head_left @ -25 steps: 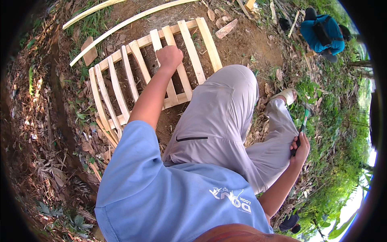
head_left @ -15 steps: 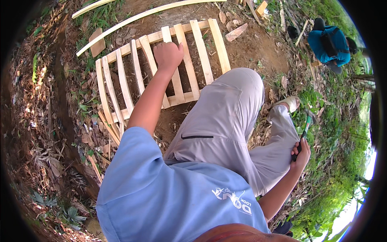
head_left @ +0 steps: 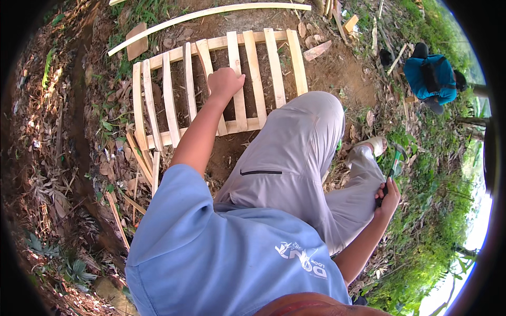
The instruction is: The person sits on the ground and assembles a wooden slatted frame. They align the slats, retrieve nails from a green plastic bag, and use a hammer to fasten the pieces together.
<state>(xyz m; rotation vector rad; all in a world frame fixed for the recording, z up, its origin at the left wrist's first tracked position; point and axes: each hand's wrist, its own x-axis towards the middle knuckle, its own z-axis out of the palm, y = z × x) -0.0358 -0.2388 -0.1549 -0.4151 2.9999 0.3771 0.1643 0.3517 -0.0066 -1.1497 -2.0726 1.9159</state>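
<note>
Watching remotely, I saw a knee [head_left: 322, 102] overlapping the frame [head_left: 275, 68], a strip [head_left: 263, 6] beyond, left hand [head_left: 225, 83] hold unclear, right hand [head_left: 388, 197] gripping a hammer [head_left: 395, 163].

The person wears a light blue shirt [head_left: 226, 258]; its short left sleeve [head_left: 176, 210] ends well apart from the left fingers [head_left: 234, 81]. A white print [head_left: 303, 258] of letters and thin curves is on the chest, nearer to the right fingers [head_left: 392, 193]. The trousers [head_left: 287, 137] are pale grey, with a dark, straight pocket line [head_left: 261, 172] between both hands' fingers. Near the right fingers is a pale shoe [head_left: 377, 146].
</note>
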